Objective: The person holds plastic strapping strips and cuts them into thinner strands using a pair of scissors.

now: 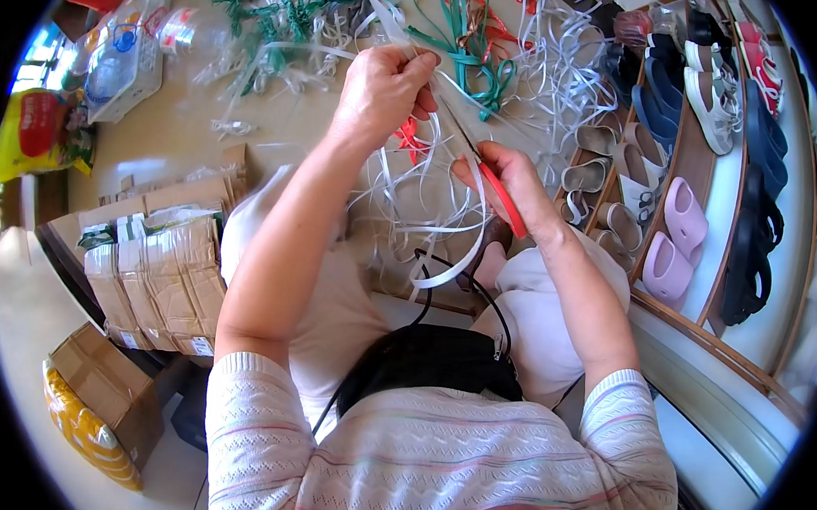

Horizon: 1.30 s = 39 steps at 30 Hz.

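Note:
My left hand point(384, 90) is closed, its fingertips pinching a white plastic strap point(383, 13) whose length runs up and to the left. In my right hand point(514, 185) is a pair of scissors point(502, 201) with red handles, the dark blades pointing up toward my left hand. I cannot tell whether the blades touch a strap. A white strap loop point(455, 273) hangs below the scissors, among several tangled strands over the floor between my legs. A red strip point(411, 138) lies just beneath my left hand.
Piles of green straps point(468, 48) and white straps point(563, 66) spread across the floor ahead. A shoe rack point(704, 168) holding sandals and slippers stands at the right. Cardboard boxes point(157, 280) and a white plastic basket point(148, 70) are on the left. A black bag point(422, 360) rests on my lap.

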### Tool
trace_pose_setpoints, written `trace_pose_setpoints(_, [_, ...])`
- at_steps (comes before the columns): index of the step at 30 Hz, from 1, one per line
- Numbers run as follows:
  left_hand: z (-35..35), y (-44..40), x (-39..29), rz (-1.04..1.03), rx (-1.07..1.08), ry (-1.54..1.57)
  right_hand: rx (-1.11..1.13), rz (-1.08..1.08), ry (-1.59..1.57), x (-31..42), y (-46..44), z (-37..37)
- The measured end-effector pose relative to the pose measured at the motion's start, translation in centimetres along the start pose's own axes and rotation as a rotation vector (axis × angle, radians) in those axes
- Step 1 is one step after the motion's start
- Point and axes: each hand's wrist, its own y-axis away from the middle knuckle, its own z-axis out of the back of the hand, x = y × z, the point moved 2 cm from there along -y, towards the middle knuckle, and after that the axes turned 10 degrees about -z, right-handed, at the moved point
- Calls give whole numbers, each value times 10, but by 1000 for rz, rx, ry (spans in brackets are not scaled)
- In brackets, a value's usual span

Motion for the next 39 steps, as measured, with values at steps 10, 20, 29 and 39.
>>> trace_pose_setpoints(10, [24,-2,-11,41,265,250,89,-78,-133,-8,1,2])
trace_pose_setpoints(20, [14,0,-6,99,197,228,-34,203,142,-12,-7,3])
trace_pose_setpoints(29, [20,-2,-7,51,154,136,-55,173,258,-12,-7,8])
trace_pose_setpoints(39, [19,-1,-8,80,153,313,-33,101,112,7,6,4])
